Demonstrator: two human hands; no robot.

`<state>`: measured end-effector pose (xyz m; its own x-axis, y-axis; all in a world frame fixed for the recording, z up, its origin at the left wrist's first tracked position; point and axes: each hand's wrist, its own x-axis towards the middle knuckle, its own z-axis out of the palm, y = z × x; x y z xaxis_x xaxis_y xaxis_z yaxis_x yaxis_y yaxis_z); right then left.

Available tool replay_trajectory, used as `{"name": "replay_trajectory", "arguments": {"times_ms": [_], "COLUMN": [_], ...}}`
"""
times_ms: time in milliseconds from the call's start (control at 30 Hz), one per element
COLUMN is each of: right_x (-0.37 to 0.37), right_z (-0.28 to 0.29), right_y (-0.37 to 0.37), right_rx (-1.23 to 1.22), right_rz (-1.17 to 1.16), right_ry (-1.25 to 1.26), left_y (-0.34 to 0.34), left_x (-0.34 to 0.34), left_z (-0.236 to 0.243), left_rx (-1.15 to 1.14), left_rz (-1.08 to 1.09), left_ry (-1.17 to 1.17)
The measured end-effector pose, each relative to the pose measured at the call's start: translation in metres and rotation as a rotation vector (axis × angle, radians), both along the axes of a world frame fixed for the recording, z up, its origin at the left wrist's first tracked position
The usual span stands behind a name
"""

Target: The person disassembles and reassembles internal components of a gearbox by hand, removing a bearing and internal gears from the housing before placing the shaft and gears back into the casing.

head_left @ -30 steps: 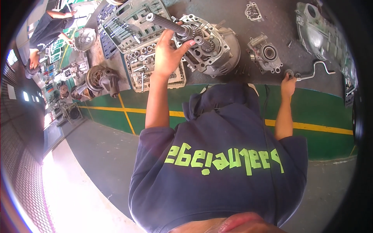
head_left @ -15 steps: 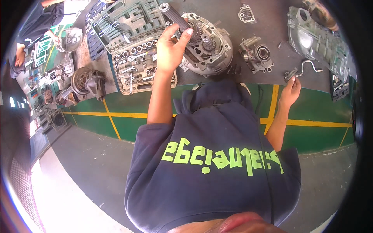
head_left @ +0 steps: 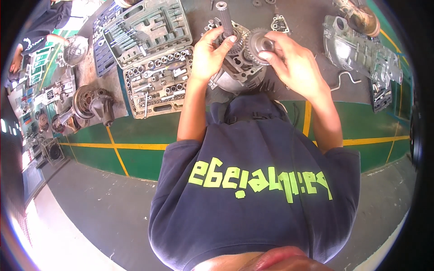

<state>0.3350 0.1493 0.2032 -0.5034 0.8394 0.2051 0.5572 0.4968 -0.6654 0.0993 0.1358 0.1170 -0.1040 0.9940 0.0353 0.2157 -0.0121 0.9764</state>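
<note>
Left hand (head_left: pixel 209 58): curled in, thumb and fingers pinching the lower part of the splined shaft (head_left: pixel 224 19).
Right hand (head_left: pixel 300 65): closed around one side of the loose gear (head_left: pixel 256 43), thumb on the near face, fingers over the far edge.
Shaft: rises from the left hand's grip, tilted a little, its top end free above the fingers; a toothed wheel (head_left: pixel 236 46) sits at its foot, just right of the left thumb.
Loose gear: held between the two hands, over the right part of the metal housing (head_left: pixel 237 83); whether it touches the parts behind it, I cannot tell.
Housing: below and between both hands, its inner side facing up.
Done, by the look of it: the shaft stands in the housing; how firmly it is seated is hidden by the left hand.
Left, by the look of it: the gear is in the fingers rather than set down, and the housing is uncovered.
Lying apart: bolts (head_left: pixel 270 86) just left of the right wrist; a small plate (head_left: pixel 276 21) beyond the right fingers; a bent bar (head_left: pixel 340 80) and a large casing (head_left: pixel 361 58) right of the right hand.
Tools: an opened socket case (head_left: pixel 183 36) left of the left hand.
</note>
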Motion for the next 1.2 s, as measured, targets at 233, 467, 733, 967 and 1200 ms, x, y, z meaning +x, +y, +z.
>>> {"name": "replay_trajectory", "arguments": {"times_ms": [233,467,733,967,1200], "right_x": [-0.016,-0.030,-0.039,-0.046,-0.047], "right_z": [0.009,0.011,0.005,0.005,0.006], "right_y": [0.008,0.017,0.014,0.012,0.012], "right_rx": [0.062,0.094,0.087,0.028,0.020], "right_rz": [0.114,0.152,0.164,0.134,0.119], "right_ry": [-0.191,-0.317,-0.392,-0.446,-0.454], "left_y": [0.006,0.004,0.001,-0.005,-0.001], "left_x": [-0.020,-0.029,-0.030,-0.023,-0.020], "left_z": [-0.005,-0.012,-0.009,-0.010,-0.022], "left_rx": [0.003,0.027,0.046,0.113,0.147], "left_rz": [-0.139,-0.191,-0.190,-0.051,-0.014], "left_ry": [0.062,0.104,0.102,0.075,-0.030]}}
